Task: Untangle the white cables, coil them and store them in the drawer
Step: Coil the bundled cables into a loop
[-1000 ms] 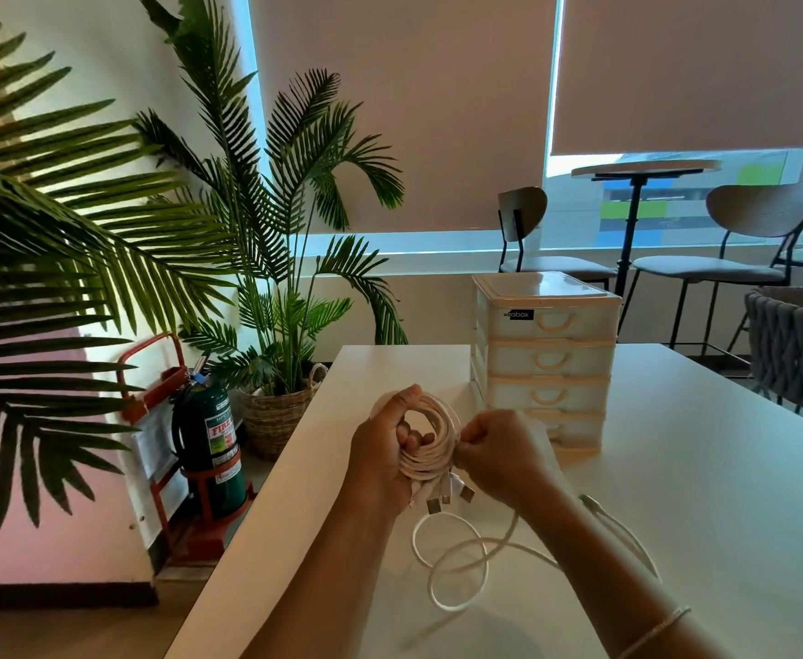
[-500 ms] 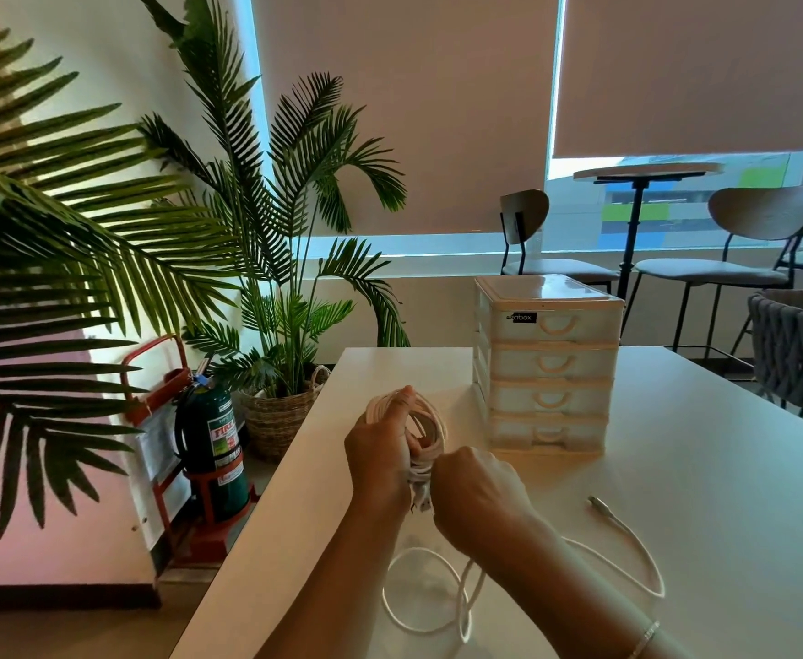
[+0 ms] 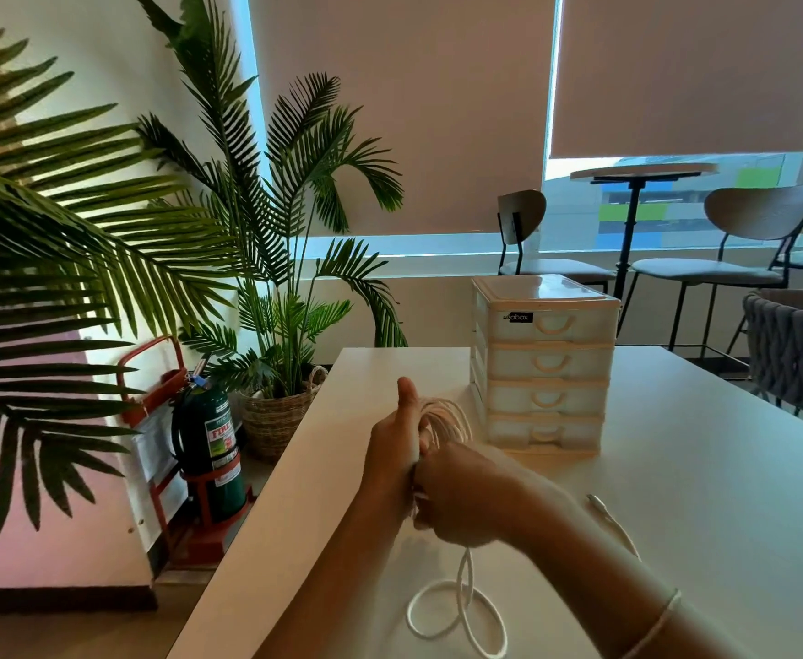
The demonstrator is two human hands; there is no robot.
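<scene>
White table [image 3: 704,492], left hand [image 3: 397,442] gripping cable coil [image 3: 447,420], right hand [image 3: 466,499] fingers curled round loose cable [image 3: 456,611], drawer unit [image 3: 544,363] just beyond

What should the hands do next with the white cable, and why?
Probably wind on one more turn: the left hand holds the coil, the right hand grips the cable below it, and the loose loops and the plug end lie uncoiled on the table.
</scene>
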